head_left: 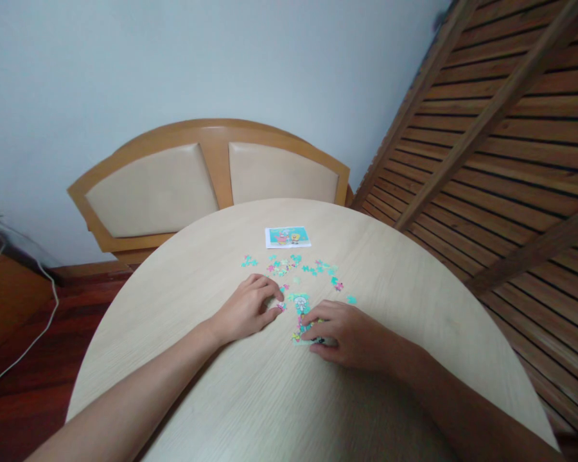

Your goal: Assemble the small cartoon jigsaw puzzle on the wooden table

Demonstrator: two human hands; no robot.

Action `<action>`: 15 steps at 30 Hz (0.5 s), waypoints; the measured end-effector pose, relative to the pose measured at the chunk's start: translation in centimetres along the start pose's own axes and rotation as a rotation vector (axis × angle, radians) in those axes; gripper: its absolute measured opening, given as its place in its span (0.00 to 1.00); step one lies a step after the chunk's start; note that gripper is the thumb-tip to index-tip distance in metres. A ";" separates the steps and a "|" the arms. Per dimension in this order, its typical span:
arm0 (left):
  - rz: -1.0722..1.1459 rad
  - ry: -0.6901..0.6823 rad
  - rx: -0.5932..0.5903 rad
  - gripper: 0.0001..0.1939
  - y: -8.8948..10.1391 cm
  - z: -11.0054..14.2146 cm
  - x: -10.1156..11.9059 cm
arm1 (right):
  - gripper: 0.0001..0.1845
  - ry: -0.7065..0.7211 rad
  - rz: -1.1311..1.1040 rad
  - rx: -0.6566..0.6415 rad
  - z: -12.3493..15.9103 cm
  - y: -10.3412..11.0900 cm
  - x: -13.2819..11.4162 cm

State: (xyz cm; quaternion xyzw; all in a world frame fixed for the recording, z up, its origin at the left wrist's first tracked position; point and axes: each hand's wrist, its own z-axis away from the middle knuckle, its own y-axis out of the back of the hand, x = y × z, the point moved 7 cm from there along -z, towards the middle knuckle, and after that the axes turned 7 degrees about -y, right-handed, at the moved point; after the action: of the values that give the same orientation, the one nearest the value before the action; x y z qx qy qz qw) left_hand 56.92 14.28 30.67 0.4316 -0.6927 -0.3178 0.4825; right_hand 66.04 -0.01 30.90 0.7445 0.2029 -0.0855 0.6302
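Jigsaw puzzle pieces lie on a round, pale wood table [212, 398]. My left hand [250, 309] rests on the tabletop with curled fingers, and a small pink puzzle piece [282, 307] sits between its thumb and index fingertips. To its right is a partly joined puzzle [301, 304] showing a pale cartoon figure on turquoise. My right hand [349, 333] lies over the right side of that joined part, fingers spread and touching it, so some of it is hidden. Several loose puzzle pieces [282, 267] are scattered beyond both hands.
Past the loose pieces lies a picture card [288, 237] with cartoon figures on turquoise. A wooden headboard [224, 173] with cream panels stands behind the table against a white wall. Wooden slats [501, 128] lean at the right. A white cable [52, 308] hangs at the left.
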 end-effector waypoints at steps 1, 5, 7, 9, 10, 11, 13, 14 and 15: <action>0.006 0.000 -0.001 0.07 0.0 0.0 0.1 | 0.10 0.001 -0.001 0.000 0.0 0.0 0.0; 0.010 0.037 0.003 0.05 0.0 0.0 0.1 | 0.10 -0.002 -0.004 0.000 0.0 0.1 -0.1; 0.021 0.045 0.001 0.04 0.0 0.1 0.1 | 0.10 -0.011 -0.006 -0.001 -0.1 0.0 0.0; 0.038 0.029 -0.008 0.04 -0.2 0.1 0.3 | 0.10 -0.011 -0.011 -0.001 -0.1 0.0 0.0; 0.047 0.019 -0.011 0.03 -0.2 0.1 0.5 | 0.10 -0.009 -0.013 0.000 -0.1 0.0 0.0; 0.055 0.014 -0.013 0.04 -0.3 0.1 0.7 | 0.10 -0.006 -0.017 0.001 -0.1 0.0 0.0; 0.074 0.022 -0.012 0.04 -0.3 0.0 0.9 | 0.10 -0.003 -0.022 0.005 -0.1 0.0 0.0; 0.085 0.032 -0.009 0.03 -0.4 0.0 1.0 | 0.10 -0.003 -0.024 0.007 0.0 0.0 0.0; 0.096 0.040 -0.004 0.03 -0.5 0.0 1.1 | 0.10 -0.004 -0.025 0.007 0.0 0.1 -0.1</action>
State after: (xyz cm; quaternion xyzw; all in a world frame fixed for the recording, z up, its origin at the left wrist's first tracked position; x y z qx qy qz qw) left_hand 56.88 13.05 30.69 0.4033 -0.7023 -0.2869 0.5117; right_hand 66.00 0.00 30.99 0.7440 0.2106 -0.0955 0.6269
